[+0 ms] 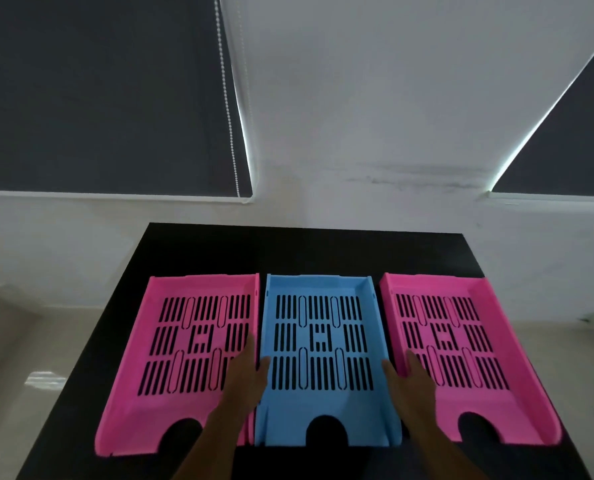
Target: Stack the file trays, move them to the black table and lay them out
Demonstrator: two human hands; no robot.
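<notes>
White wall and two dark roller blinds back the black surface (323,251). Three file trays lie side by side, nearly touching: left pink tray (171,358), blue tray (323,403), right pink tray (496,403). Left hand (245,379) and right hand (410,382), fingers spread, straddle the blue tray's side walls. Bare surface lies behind the trays.

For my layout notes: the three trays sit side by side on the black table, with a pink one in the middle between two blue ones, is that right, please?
Not quite: the colours are swapped. The head view shows the blue tray in the middle, between the left pink tray and the right pink tray. They do sit side by side on the black table.
</notes>
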